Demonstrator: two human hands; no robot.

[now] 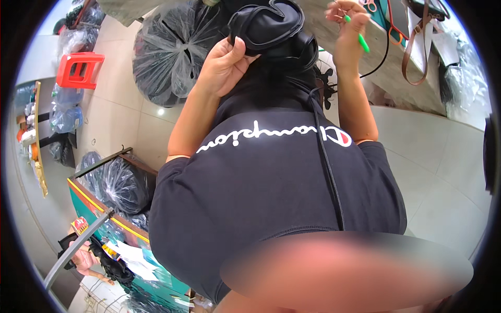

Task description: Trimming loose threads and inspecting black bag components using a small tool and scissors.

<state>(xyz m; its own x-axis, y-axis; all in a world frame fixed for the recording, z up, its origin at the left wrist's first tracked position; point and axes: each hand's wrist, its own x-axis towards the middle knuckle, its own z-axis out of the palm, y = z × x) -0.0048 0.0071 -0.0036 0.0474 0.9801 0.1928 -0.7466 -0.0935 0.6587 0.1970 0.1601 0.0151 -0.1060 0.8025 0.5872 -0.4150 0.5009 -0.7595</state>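
My left hand [225, 67] grips the lower left edge of a glossy black leather-like piece [267, 28], thumb on top and fingers underneath. Curved raised seams and folds run over the piece, which lies above my lap; its full shape is hard to make out against my dark clothes. Raised to the right, apart from the black piece, my right hand [348, 28] is closed around a slim tool with a bright green handle [364, 43]. Fingers hide part of the tool, so its exact kind does not show.
Beside my right hand stands a worktable [412, 91] with orange-handled scissors [396, 37] and a brown strap [417, 57]. On the left are a plastic-wrapped black bundle [172, 57] and a red stool [78, 70]. Another person [86, 258] is at the lower left.
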